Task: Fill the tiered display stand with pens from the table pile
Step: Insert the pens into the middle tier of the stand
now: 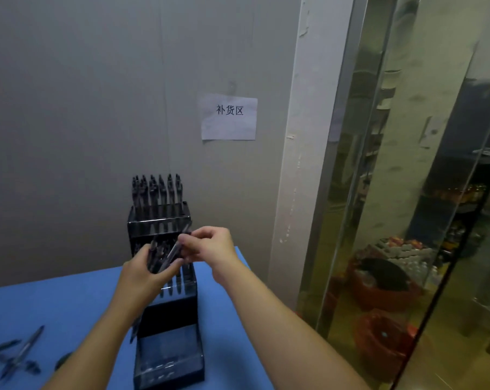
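A black tiered display stand [169, 319] sits on the blue table [69, 299], running away from me toward the wall. Its top tier holds a row of upright dark pens [156, 190]; the nearest tier looks bare. My left hand [142, 274] grips a bundle of dark pens [154, 257] above the middle tiers. My right hand [210, 246] pinches a single pen [173, 251] that slants down toward the bundle. A few loose pens [19, 356] lie on the table at the lower left.
A grey wall stands right behind the stand, with a paper sign [229, 116] taped to it. The table's right edge runs close beside the stand. A glass partition [407, 192] rises to the right, with red bins [384, 285] behind it on the floor.
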Available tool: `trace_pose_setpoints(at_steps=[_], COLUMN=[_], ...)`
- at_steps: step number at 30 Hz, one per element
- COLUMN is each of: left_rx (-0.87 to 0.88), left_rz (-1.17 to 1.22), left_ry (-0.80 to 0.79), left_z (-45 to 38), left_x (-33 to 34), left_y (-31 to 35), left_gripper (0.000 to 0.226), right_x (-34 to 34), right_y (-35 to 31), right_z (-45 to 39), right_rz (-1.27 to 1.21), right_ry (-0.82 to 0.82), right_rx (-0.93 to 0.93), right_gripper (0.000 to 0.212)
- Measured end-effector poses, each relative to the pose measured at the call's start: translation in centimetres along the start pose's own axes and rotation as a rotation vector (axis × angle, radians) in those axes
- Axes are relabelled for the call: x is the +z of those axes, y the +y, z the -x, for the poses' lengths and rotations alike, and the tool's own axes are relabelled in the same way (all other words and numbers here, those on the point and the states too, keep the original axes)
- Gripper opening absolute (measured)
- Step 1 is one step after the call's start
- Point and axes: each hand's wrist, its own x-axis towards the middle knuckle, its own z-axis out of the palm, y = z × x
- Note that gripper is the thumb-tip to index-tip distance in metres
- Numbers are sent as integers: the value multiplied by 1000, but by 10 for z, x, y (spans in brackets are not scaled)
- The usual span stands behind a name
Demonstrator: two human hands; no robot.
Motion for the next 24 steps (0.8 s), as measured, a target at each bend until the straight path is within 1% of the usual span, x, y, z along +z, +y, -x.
trace_pose_setpoints(at_steps=[3, 5, 10, 14, 18, 24], left_rx=[-11, -30, -55, -88, -125, -123], left_rz=[-20, -4, 63, 114, 129, 108], left_ry=[53, 66, 118, 181, 179, 146], left_z=[1, 3, 9, 14, 16, 27], left_x=[-8, -13, -28, -49, -66, -78], left_y=[-8, -15, -24, -38, -51, -55], left_gripper=[24, 23, 18, 22, 28, 23], right_x=[-2, -1, 9, 34, 62, 88], right_y=[-10, -13, -17, -17, -11, 7], right_z=[-3, -4, 1, 9, 15, 14], right_rz=[-96, -71, 113, 300, 450, 624], right_ry=[58, 78, 120, 119, 124, 171], right_rx=[-13, -29, -88, -126, -179, -206], right_gripper=[19, 19, 19, 15, 18, 22])
